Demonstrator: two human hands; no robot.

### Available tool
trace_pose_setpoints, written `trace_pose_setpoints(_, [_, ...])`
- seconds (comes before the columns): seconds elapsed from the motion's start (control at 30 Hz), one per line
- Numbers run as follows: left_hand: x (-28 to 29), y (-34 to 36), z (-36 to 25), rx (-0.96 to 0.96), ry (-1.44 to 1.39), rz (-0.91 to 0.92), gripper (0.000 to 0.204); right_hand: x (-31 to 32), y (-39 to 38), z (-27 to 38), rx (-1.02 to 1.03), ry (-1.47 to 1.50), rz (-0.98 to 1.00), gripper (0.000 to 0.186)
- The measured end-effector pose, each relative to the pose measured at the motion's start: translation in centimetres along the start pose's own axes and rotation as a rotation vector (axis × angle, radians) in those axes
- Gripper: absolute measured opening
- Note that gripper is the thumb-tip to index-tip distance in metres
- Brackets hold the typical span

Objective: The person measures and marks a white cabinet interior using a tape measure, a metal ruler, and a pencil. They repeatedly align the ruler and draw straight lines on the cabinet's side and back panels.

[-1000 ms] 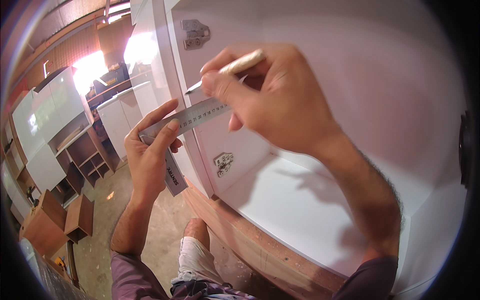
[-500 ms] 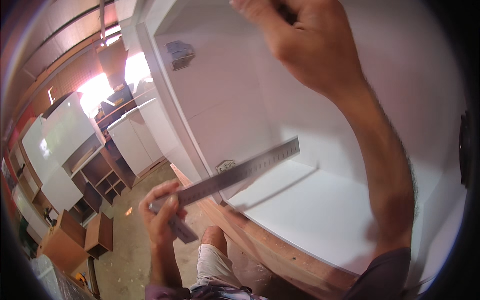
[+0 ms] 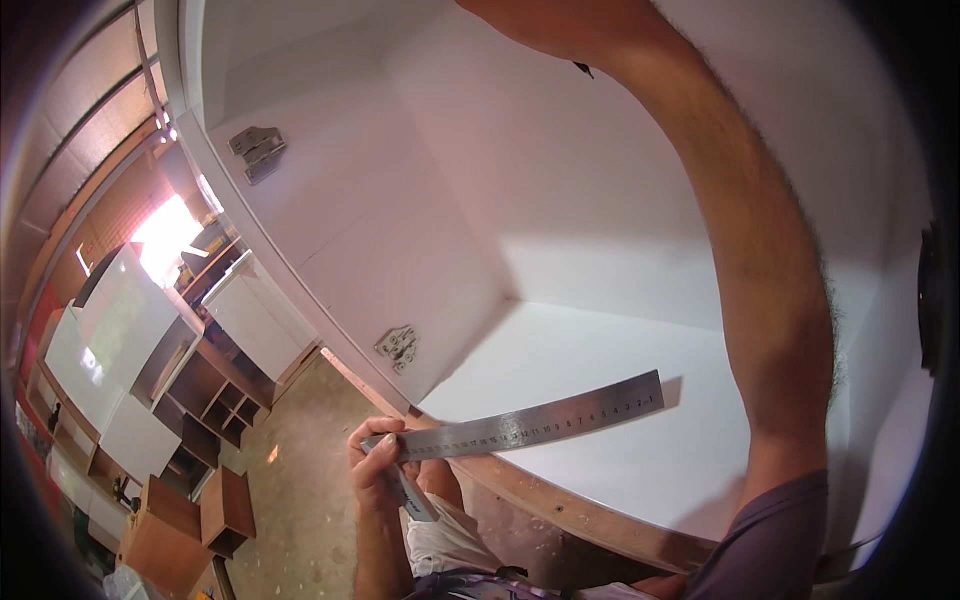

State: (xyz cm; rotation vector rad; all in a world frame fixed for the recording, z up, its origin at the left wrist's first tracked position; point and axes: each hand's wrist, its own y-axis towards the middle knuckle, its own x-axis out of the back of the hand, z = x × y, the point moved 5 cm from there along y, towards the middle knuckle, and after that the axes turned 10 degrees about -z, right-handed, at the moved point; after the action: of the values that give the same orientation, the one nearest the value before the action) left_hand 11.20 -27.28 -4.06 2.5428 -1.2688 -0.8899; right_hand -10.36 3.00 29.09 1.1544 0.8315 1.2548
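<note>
My left hand [image 3: 378, 462] is wrapped round the stock of a try square [image 3: 530, 425], low in the middle of the view. Its graduated steel blade points right, in front of the white bottom panel of the cabinet [image 3: 560, 350]. My right arm reaches up across the cabinet, and my right hand [image 3: 535, 25] is cut off by the top edge, fingers out of sight. A small dark pointed tip [image 3: 584, 70] pokes out beneath it; what it belongs to is hidden. Two metal hinge plates, an upper one [image 3: 258, 153] and a lower one [image 3: 397, 347], sit on the left side panel.
A wooden beam [image 3: 560, 508] runs below the cabinet's front edge. Further left, on the concrete floor [image 3: 300, 490], stand white cabinets [image 3: 130, 320], a cubby shelf unit [image 3: 228, 410] and brown wooden boxes [image 3: 227, 510]. My knee and light shorts [image 3: 450, 540] show beneath the try square.
My view has turned, so the cabinet interior shows further left. My left hand and the try square now appear lower and further right. My right hand has slid mostly out past the top edge.
</note>
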Motion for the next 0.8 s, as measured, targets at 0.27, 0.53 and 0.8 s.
trace_pose_setpoints(0.27, [-1.7,0.3,3.5,0.118,-0.068,0.028,0.022,-0.9,0.4,-2.1,-0.126,-0.140,0.161,0.056])
trace_pose_setpoints(0.53, [-1.5,0.9,3.4,0.192,-0.030,0.026,0.022,-2.0,0.7,-1.5,0.054,-0.348,-0.015,0.055])
trace_pose_setpoints(0.8, [-2.0,0.5,3.0,0.214,0.028,-0.028,0.025,-5.3,2.0,-3.4,0.447,-0.817,-0.025,0.035])
